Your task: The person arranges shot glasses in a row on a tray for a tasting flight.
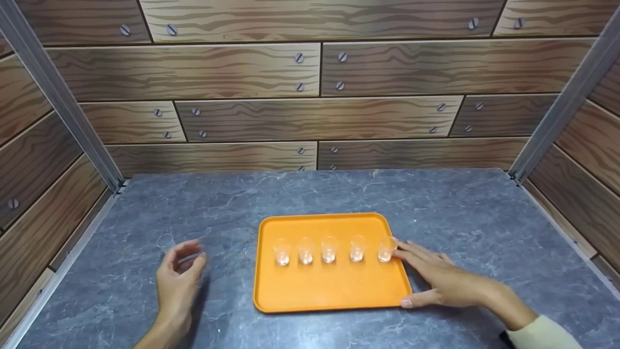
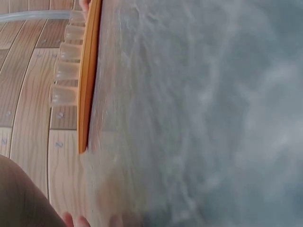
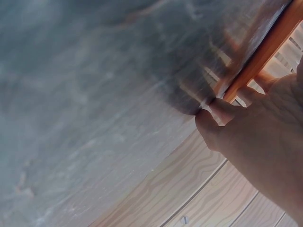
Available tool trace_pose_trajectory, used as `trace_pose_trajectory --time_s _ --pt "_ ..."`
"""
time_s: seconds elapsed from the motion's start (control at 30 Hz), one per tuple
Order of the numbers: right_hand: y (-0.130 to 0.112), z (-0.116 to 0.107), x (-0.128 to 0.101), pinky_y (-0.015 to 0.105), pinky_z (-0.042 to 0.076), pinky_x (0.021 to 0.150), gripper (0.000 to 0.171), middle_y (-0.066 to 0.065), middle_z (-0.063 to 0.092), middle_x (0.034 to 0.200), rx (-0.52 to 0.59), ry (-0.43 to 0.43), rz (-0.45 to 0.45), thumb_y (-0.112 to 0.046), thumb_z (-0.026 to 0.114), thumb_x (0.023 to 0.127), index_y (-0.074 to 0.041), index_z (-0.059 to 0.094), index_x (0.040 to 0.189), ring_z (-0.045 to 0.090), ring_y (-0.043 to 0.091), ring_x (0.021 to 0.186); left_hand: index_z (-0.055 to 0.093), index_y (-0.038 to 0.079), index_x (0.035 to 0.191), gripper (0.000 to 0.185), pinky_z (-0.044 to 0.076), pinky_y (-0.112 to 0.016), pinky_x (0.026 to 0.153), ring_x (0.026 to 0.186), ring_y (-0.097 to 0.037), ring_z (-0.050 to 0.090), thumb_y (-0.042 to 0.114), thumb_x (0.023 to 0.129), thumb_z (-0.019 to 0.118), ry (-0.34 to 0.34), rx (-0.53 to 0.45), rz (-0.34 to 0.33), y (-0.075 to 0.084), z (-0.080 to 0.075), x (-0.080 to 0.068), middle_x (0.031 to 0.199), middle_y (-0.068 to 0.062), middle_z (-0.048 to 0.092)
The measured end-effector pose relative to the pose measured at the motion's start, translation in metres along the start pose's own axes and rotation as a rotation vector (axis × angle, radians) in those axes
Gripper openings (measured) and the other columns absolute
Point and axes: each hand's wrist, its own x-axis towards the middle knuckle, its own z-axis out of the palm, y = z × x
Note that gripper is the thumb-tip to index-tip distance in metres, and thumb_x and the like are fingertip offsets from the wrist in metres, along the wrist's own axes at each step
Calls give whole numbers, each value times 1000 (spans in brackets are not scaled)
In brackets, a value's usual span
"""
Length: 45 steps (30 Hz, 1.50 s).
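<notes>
An orange tray (image 1: 327,291) lies on the grey marbled table, carrying a row of several small clear cups (image 1: 329,249). My right hand (image 1: 443,278) rests at the tray's right side, fingers spread. Its thumb touches the front right corner, and its fingertips are right at the rightmost cup (image 1: 385,249). In the right wrist view those fingers (image 3: 208,127) reach down to the tabletop beside the tray rim (image 3: 265,52). Left of the tray, my left hand (image 1: 179,278) hovers with loosely bent fingers and a visible gap to the thumb. Just behind it shows the round rim of another clear cup (image 1: 163,236), mostly hidden.
Wood-patterned panels (image 1: 319,118) enclose the table at the back and both sides. Grey metal posts (image 1: 72,111) stand at the rear corners. The marbled tabletop (image 1: 218,198) stretches around the tray.
</notes>
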Motion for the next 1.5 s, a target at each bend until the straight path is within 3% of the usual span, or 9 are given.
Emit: trace_pose_trajectory --time_s 0.17,0.47,0.7,0.93,1.07,1.3,1.5 --pt "0 0 0 88 10 104 93 -1 13 173 -6 6 -10 -69 69 86 -36 26 161 16 40 156 59 6 129 39 50 -14 77 101 -14 59 5 92 69 69 32 -10 -2 -11 5 124 -7 60" --pt "1 1 0 89 12 103 92 0 13 172 -9 9 -15 -69 69 85 -37 27 160 18 40 155 54 5 134 48 48 -10 75 109 -20 51 3 89 70 105 68 13 -5 -28 16 127 -9 49" --pt "1 1 1 89 10 103 93 0 12 173 -6 1 -7 -69 69 85 -38 26 161 17 39 156 55 8 135 53 42 -30 89 119 -27 45 5 85 73 187 164 51 -6 -36 26 131 -11 43" --pt "0 0 0 88 11 104 94 1 12 173 -8 6 -6 -69 69 85 -37 25 162 17 39 156 48 13 149 61 42 -40 95 133 -33 40 11 92 71 109 146 2 -6 -44 39 154 -12 37" --pt "0 1 0 88 11 104 94 2 13 173 -15 6 -14 -69 69 86 -36 25 162 17 40 155 44 12 152 64 43 -36 97 137 -36 41 12 94 71 71 129 -12 -9 -48 48 156 -15 40" --pt "0 0 -1 88 10 105 92 3 15 172 -11 9 -3 -68 69 86 -36 28 161 17 40 156 46 9 150 61 47 -10 84 130 -24 48 4 94 70 21 74 -3 -12 -52 60 146 -12 53" --pt "1 1 -1 88 10 104 93 1 14 172 -3 5 -6 -68 70 85 -36 27 161 16 40 156 54 10 141 54 53 -12 78 112 -14 56 4 91 73 19 92 -12 -13 -54 67 120 5 69"
